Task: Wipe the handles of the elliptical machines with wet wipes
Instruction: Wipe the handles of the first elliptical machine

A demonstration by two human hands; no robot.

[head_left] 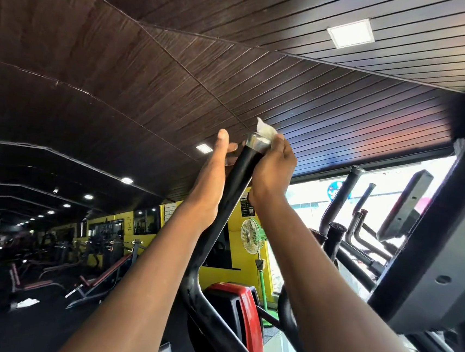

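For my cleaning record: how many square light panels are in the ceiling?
2. One large square panel is at the upper right of the slatted ceiling. One smaller square panel is just left of the hands. Others may lie outside the view.

Dark slatted ceiling [268, 23], yellow walls [246, 251], perhaps benches [96, 279].

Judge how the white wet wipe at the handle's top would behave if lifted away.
The wet wipe looks crumpled and thin, so probably floppy and light. Bunched by the right hand over the handle, it likely clings rather than slides.
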